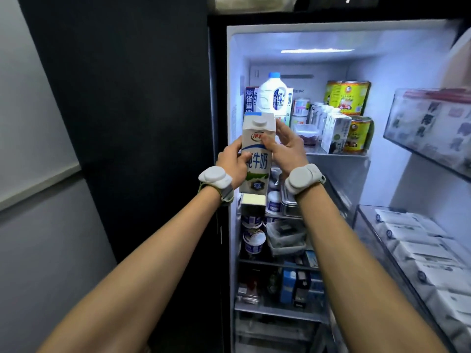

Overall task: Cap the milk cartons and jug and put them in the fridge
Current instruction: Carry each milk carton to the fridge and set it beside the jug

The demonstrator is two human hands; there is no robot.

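Both hands around upright milk carton — before open fridge

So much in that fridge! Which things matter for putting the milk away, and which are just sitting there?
Part of the job:
- milk carton, capped, held by left hand and right hand
- milk jug, blue cap, already on the top shelf
- fridge, open

Just sitting there:
- yellow cans
- yogurt tubs
- door-shelf boxes
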